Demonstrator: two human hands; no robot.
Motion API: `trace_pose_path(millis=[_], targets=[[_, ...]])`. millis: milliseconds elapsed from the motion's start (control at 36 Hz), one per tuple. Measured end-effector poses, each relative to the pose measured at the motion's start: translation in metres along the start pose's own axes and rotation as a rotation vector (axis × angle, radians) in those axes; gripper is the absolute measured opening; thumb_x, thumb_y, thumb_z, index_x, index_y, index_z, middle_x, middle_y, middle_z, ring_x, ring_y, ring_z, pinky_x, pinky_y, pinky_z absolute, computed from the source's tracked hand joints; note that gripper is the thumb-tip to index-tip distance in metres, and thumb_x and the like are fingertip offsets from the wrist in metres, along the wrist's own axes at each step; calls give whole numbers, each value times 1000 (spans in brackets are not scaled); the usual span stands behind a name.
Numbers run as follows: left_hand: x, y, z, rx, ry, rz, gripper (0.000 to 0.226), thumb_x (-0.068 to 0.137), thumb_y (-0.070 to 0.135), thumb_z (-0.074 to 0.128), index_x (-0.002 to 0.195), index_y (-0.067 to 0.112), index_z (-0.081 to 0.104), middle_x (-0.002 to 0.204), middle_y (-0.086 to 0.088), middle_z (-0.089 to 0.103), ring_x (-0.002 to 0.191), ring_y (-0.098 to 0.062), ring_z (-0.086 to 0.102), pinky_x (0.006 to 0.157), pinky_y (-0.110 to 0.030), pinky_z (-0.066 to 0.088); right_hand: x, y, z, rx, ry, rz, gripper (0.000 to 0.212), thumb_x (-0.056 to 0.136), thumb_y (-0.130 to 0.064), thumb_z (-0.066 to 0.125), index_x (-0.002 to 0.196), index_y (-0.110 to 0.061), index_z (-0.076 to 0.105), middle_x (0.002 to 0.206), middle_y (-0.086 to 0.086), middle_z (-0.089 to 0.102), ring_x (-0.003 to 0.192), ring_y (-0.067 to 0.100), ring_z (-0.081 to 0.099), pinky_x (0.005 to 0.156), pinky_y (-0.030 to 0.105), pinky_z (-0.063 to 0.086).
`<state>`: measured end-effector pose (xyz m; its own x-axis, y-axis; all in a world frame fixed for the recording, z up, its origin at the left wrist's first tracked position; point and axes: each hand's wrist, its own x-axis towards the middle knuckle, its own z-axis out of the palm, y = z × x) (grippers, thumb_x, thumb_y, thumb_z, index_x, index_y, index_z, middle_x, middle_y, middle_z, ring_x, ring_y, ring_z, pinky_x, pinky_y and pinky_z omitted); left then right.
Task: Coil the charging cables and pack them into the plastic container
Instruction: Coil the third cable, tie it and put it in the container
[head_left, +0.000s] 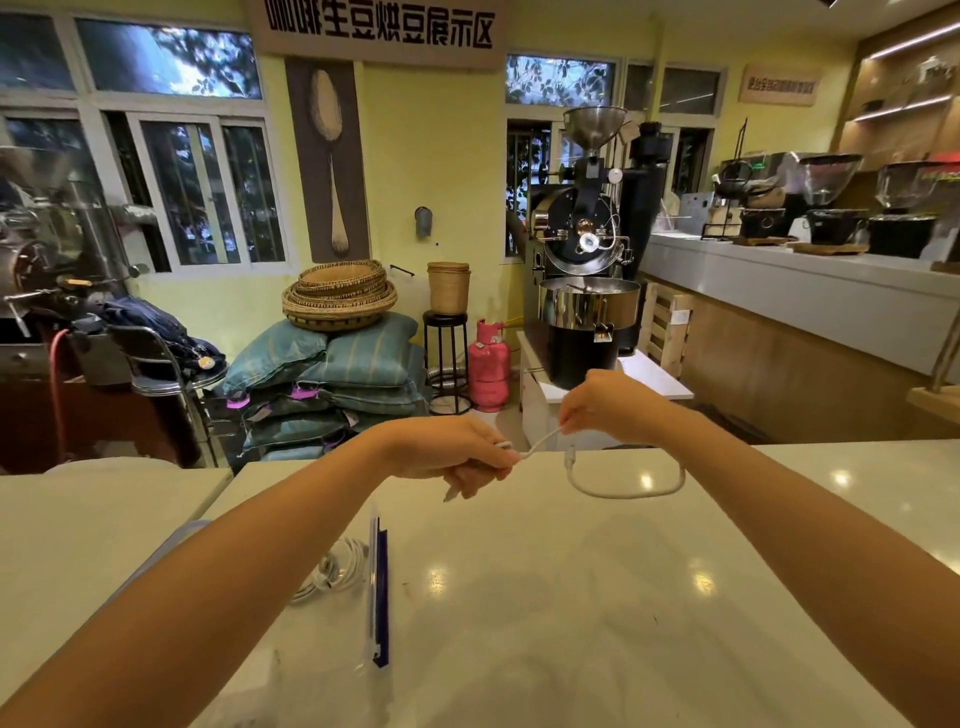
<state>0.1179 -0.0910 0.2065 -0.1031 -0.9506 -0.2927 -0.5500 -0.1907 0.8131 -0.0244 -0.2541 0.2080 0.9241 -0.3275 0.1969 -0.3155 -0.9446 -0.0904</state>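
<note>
My left hand (457, 457) and right hand (602, 402) pinch a loose cable (623, 493); below them, one coil (337, 571) lies in the container (377, 587).

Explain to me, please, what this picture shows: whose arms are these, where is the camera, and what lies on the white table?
There is no machine here. The camera sits on a person's head and looks forward and down, so the two bare arms belong to that person. The left hand grips one part of a white charging cable, and the right hand pinches it further along. The rest of the cable hangs in a loop down to the white counter. On the counter, to the left, stands a clear plastic container with a blue clasp. Coiled white cables seem to lie inside it.
</note>
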Motion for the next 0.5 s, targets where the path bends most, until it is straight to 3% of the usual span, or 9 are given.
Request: trace_pose_path(millis=[56, 111, 194, 306, 389, 500], targets=[[-1, 0, -1, -84, -38, 31, 36, 96, 17, 36, 61, 17, 46, 40, 12, 36, 38, -4, 29, 58, -24, 31, 1, -5, 9, -157, -35, -33, 19, 87, -21, 56, 102, -14, 65, 100, 9, 61, 82, 16, 49, 63, 20, 35], [-2, 1, -2, -166, -59, 86, 36, 96, 16, 33, 62, 15, 45, 39, 13, 37, 37, -3, 28, 57, -26, 26, 0, -9, 18, -162, -85, -41, 17, 88, -17, 55, 101, -11, 63, 102, 11, 63, 88, 22, 54, 70, 26, 40], [-4, 2, -4, -267, -62, 171, 32, 94, 18, 33, 65, 13, 46, 38, 12, 39, 38, -3, 30, 57, -25, 28, 1, -14, 25, -33, -105, -50, 17, 87, -10, 55, 100, -6, 64, 102, 14, 66, 88, 23, 57, 75, 26, 41], [-1, 8, -1, -427, -58, 283, 29, 89, 22, 34, 66, 15, 49, 40, 13, 41, 37, -3, 35, 56, -19, 42, 6, -25, 35, 184, -122, -21, 19, 86, -8, 56, 102, -7, 66, 107, 13, 67, 97, 23, 60, 82, 25, 43], [4, 12, 4, -549, -46, 383, 25, 89, 21, 32, 70, 12, 45, 40, 12, 42, 36, -4, 37, 56, -18, 46, 7, -35, 37, 548, -199, 51, 23, 85, -3, 54, 107, -9, 61, 112, 15, 60, 99, 24, 57, 88, 37, 49], [7, 18, 4, -747, 54, 470, 23, 90, 24, 37, 73, 11, 45, 39, 8, 44, 35, -5, 41, 52, -17, 48, 5, -45, 37, 1276, -185, 43, 28, 88, 4, 44, 97, -19, 58, 107, 4, 58, 111, 25, 52, 94, 35, 43]])
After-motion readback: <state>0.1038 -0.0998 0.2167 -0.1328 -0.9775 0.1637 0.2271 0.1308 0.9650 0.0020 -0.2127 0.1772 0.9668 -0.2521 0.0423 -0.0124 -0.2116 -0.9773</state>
